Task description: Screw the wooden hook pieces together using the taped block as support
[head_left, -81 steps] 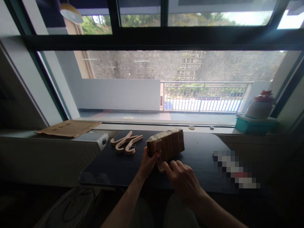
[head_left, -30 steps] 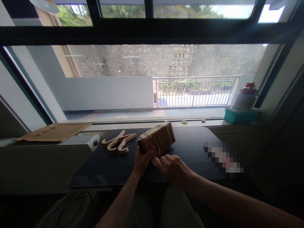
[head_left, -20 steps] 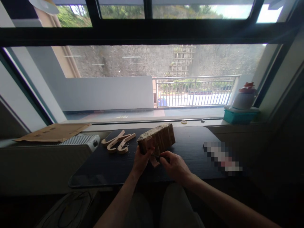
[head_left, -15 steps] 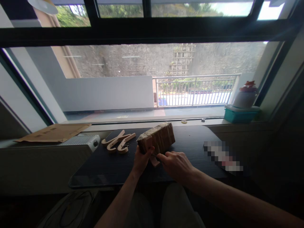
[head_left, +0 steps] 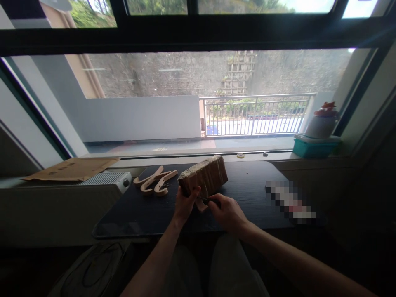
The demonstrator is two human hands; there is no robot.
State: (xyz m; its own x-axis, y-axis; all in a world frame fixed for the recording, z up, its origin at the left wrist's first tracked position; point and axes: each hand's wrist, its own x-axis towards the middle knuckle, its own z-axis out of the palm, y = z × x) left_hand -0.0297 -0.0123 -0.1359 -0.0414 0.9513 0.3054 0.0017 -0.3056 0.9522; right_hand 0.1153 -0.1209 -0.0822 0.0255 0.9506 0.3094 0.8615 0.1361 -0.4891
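Observation:
A block-shaped package wrapped in brown tape stands tilted on the dark table. My left hand is closed at its near end, gripping a pale wooden hook that leans against the package; my fingers hide part of the hook. Closed round the dark handle of a small slim tool, my right hand holds the tip close to my left thumb and the hook. The kind of tool cannot be made out. Several similar wooden hooks lie to the left of the package.
A white radiator with a flat brown cardboard sheet on it stands at the left. On the window sill are a tape roll and a teal box bearing a white container. A blurred-out flat item lies at the table's right.
My right hand has shifted slightly right and turned, so the tool's dark handle shows more. My left hand keeps its grip on the hook. The whole view has moved a little.

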